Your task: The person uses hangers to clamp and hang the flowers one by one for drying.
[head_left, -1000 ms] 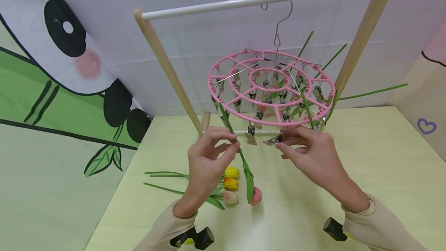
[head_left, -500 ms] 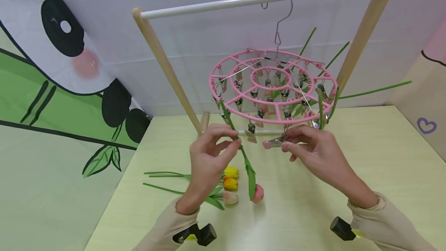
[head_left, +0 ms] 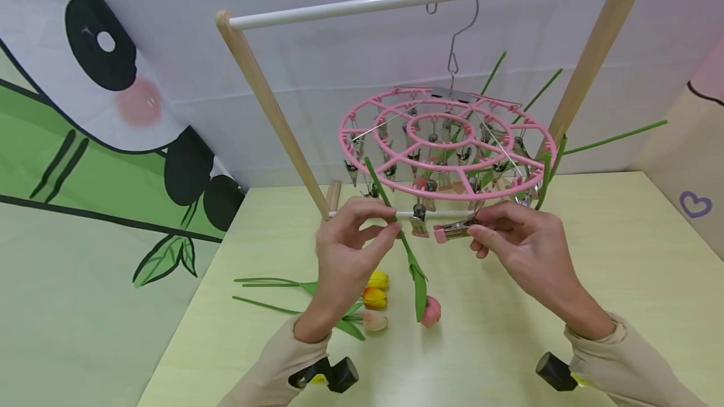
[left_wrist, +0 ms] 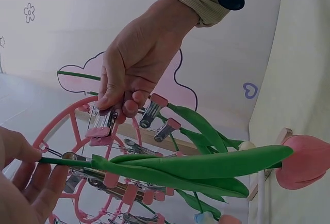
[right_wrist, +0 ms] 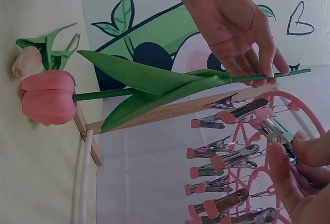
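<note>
My left hand (head_left: 353, 250) pinches the green stem of a pink artificial tulip (head_left: 431, 311), which hangs bloom down with its stem end pointing up at the hanger's front left. My right hand (head_left: 526, 250) pinches a metal clip (head_left: 454, 230) with pink tips, on the front edge of a round pink clip hanger (head_left: 396, 190). In the right wrist view the clip (right_wrist: 273, 128) sits between thumb and fingertips, and the tulip (right_wrist: 49, 97) lies across the view at left. The left wrist view shows the tulip's long leaves (left_wrist: 191, 170) close below the right hand (left_wrist: 139, 59).
The hanger hangs by a metal hook (head_left: 475, 11) from a white bar (head_left: 351, 5) on wooden posts (head_left: 271, 112). More green stems (head_left: 616, 137) stick out of its right side. Yellow, orange and pale pink tulips (head_left: 374, 321) lie on the table (head_left: 481, 357) behind the left hand.
The left hand has moved slightly right with the pink tulip. The right hand has shifted right, and the clip has turned so its pink tips show. The hanger has swung a little.
</note>
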`<state>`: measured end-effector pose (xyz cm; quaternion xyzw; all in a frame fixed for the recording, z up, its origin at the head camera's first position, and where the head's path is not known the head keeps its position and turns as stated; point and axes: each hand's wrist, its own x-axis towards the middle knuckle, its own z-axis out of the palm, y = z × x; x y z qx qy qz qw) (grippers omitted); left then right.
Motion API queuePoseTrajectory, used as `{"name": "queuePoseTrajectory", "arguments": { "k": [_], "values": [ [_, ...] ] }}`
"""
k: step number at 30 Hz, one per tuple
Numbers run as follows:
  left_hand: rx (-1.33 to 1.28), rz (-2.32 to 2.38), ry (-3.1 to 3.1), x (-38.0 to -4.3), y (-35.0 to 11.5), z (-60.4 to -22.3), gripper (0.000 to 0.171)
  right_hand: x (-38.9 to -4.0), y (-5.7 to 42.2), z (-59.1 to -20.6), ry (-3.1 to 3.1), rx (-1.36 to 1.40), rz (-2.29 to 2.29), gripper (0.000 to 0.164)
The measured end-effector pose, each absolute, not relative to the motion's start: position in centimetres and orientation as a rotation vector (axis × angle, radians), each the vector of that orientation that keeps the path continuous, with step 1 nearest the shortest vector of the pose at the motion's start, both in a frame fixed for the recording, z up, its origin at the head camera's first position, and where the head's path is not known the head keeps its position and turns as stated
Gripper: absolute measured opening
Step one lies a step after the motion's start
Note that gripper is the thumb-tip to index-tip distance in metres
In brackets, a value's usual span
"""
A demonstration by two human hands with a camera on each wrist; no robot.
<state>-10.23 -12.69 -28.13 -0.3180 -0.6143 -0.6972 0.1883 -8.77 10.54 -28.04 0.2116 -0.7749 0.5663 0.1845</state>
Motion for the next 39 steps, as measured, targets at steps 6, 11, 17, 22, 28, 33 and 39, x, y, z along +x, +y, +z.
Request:
{"name": "queuePoseTrajectory", "arguments": {
  "k": [6,11,17,22,28,33,39],
  "values": [
    [-0.879,-1.950,-1.741,-10.4,-12.5,-28.1,0.019,-8.7,10.6,-28.0,-2.158,0.622,1.616,0.014],
    [-0.899,-1.953,-1.731,-10.4,-12.0,-27.9,0.020,-8.6,10.5,-28.0,-2.138,0.634,1.659,0.017],
    [-0.926,-1.913,-1.727,-10.2,-10.8,-27.4,0.019,-8.5,10.4,-28.0,-2.100,0.685,1.700,0.018],
    [-0.925,-1.886,-1.719,-10.1,-9.9,-27.1,0.017,-8.5,10.3,-28.1,-2.076,0.720,1.717,0.018],
    [-0.928,-1.885,-1.713,-10.1,-9.3,-27.0,0.017,-8.5,10.4,-28.0,-2.122,0.730,1.683,0.017],
    [-0.923,-1.890,-1.730,-10.2,-9.3,-27.2,0.019,-8.5,10.4,-27.7,-2.197,0.677,1.700,0.018],
    [-0.918,-1.867,-1.788,-9.8,-9.8,-27.5,0.017,-8.5,10.3,-27.7,-2.235,0.643,1.768,0.021]
  ]
}}
